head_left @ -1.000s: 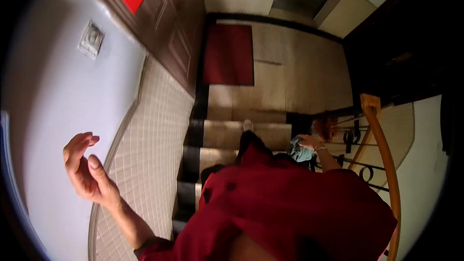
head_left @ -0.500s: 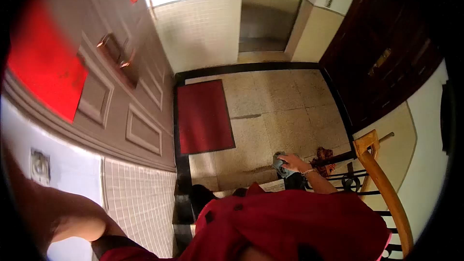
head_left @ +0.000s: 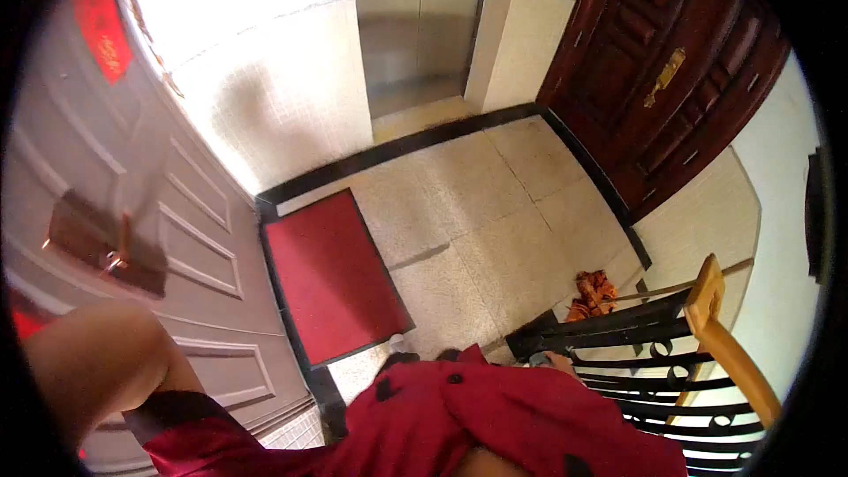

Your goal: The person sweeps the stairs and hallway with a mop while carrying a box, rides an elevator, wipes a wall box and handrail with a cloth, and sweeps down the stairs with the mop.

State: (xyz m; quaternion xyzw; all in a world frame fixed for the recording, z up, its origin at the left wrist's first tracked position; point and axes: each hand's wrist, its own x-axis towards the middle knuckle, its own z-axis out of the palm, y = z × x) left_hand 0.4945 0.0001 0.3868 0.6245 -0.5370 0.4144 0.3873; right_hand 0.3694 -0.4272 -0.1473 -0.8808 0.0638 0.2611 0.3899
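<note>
Just in front of my red shirt, by the lower end of the black railing [head_left: 609,332], my right hand [head_left: 560,362] shows in part. A grey cloth [head_left: 538,359] sits at its fingertips, and the hand is closed on it. The shirt hides the wrist. On the left, my bent bare arm [head_left: 102,353] is raised near the grey door, with the hand itself out of view. An orange-brown mop head [head_left: 593,295] lies on the floor beyond the railing, a thin pole running right from it.
A red doormat [head_left: 336,274] lies before the grey panelled door [head_left: 199,212]. Ahead is a steel elevator door [head_left: 420,26]; a dark wooden door [head_left: 662,62] stands to the right. The wooden handrail [head_left: 738,358] runs along the right side. Pale tiles [head_left: 450,185] cover the landing.
My view has shifted, bringing the doormat and grey door nearer. My right hand with the grey cloth has moved down toward the railing and is now more hidden by my shirt.
</note>
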